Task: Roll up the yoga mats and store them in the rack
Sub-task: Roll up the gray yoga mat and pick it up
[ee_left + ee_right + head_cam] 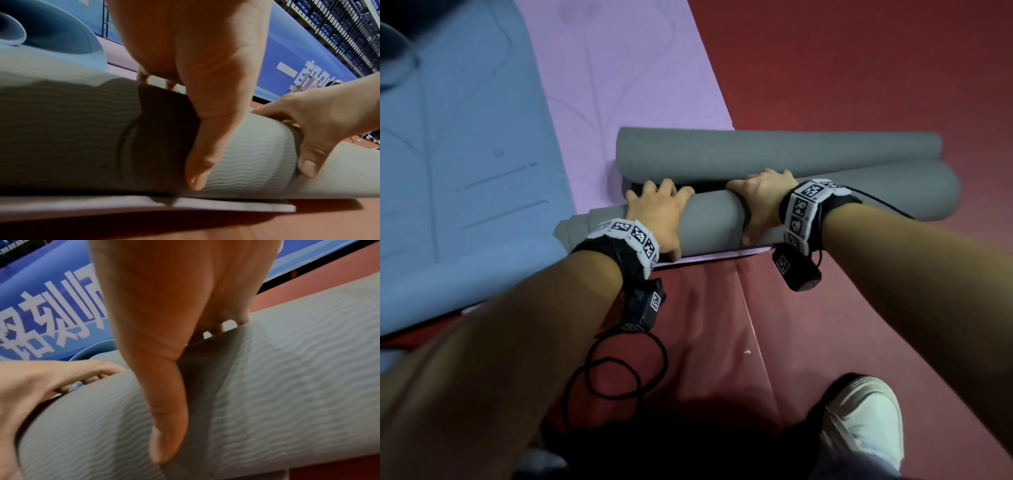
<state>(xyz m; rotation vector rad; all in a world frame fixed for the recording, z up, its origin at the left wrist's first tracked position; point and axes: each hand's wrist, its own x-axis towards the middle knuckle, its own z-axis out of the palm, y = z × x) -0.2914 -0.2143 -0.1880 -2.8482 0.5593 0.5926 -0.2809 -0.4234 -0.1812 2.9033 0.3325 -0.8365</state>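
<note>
A grey rolled mat (715, 219) lies across the near end of the flat purple mat (626, 68) on the red floor. My left hand (657, 212) and right hand (763, 202) grip this roll side by side, fingers curled over its far side and thumbs on the near side. In the left wrist view my left hand (205, 81) wraps the ribbed roll (246, 154), with the right hand (318, 121) beside it. The right wrist view has my right hand (164, 321) on the roll (287, 369). A second grey roll (774, 150) lies just behind the first.
A flat blue mat (465, 137) lies left of the purple one. My white shoe (866, 421) stands on the red floor (859, 68) at the lower right. A blue banner (287, 56) and a wire rack (339, 24) run along the far side.
</note>
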